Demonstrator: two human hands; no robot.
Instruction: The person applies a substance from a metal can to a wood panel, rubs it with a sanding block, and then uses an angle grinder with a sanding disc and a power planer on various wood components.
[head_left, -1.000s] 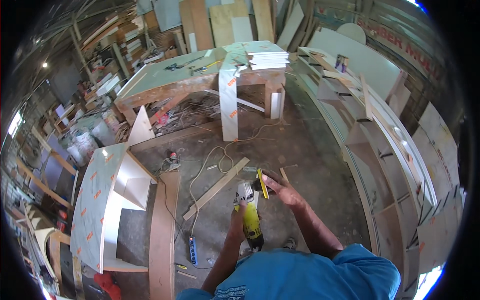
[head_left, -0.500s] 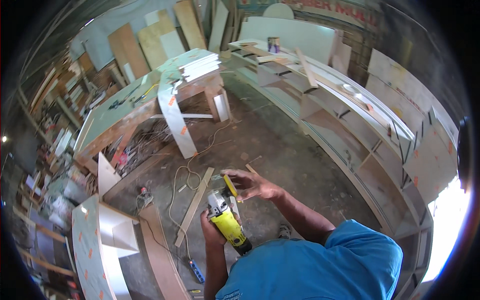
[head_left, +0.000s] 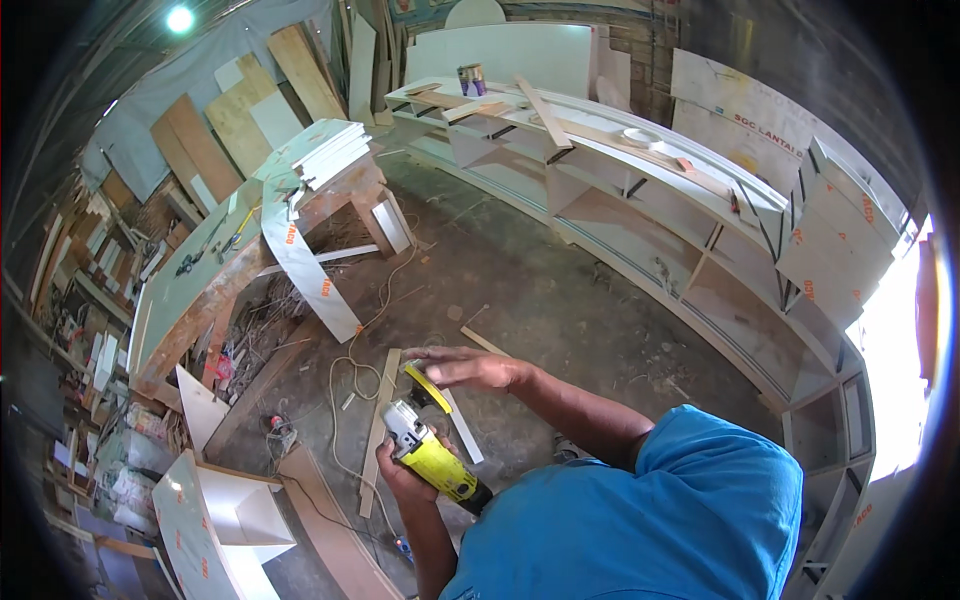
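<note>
My left hand [head_left: 405,474] is closed around the body of a yellow and black angle grinder [head_left: 448,468], which I hold tilted in front of me. Its silver head carries a round yellow-rimmed sanding pad [head_left: 430,388] with a dark face. My right hand [head_left: 475,369] is at the pad's upper edge, fingers stretched out across it; whether they touch the pad I cannot tell. The grinder's rear end reaches down to my blue shirt.
Wooden strips [head_left: 378,430] and a pale cable [head_left: 335,400] lie on the floor. A workbench [head_left: 190,300] with stacked white boards stands at left. A long unfinished cabinet [head_left: 620,215] runs along the right. A small white cabinet [head_left: 185,520] sits at lower left.
The view has turned right, so the surroundings shift left. My right hand's fingers have straightened from curling around the pad. My left hand keeps its hold on the grinder.
</note>
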